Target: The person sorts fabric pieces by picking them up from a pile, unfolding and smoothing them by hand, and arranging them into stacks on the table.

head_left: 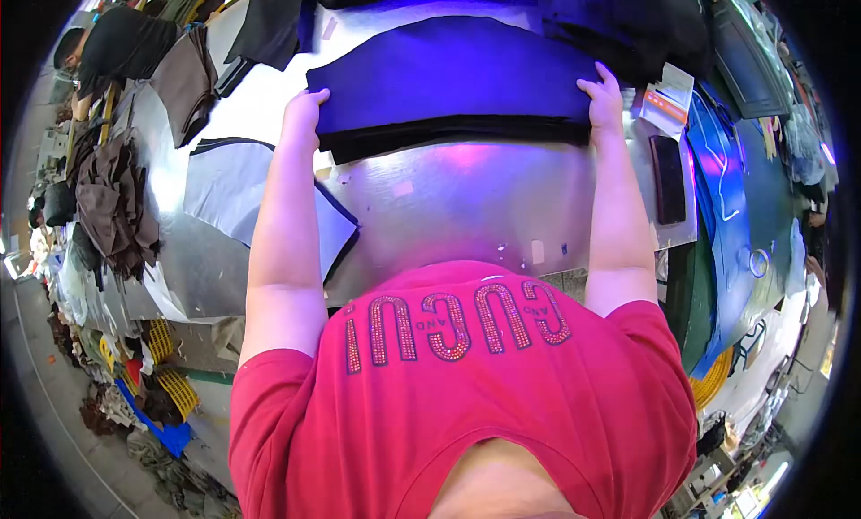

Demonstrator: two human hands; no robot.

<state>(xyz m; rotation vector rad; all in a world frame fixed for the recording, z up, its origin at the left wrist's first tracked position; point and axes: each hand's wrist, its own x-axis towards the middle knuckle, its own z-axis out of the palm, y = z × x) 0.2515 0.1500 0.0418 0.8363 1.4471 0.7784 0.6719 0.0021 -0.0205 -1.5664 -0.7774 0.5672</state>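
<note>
A wide dark fabric panel (448, 75), looking blue under the light, lies across the metal table (448, 192) with a curved far edge. A blacker layer (466, 127) shows along its near edge. My left hand (303, 117) is closed on the panel's left end, thumb on top. At the opposite end, my right hand (604, 102) grips the right edge, with its thumb over the cloth. Some of the fingers on both hands are hidden by the fabric or by the hand itself. Both arms reach straight forward.
Light grey panels with dark edging (238, 187) lie left of my left arm. A dark flat case (666, 178) and a white-and-orange box (665, 102) sit to the right. Dark cloth (628, 21) is piled at the back. Another person (126, 44) bends over at far left.
</note>
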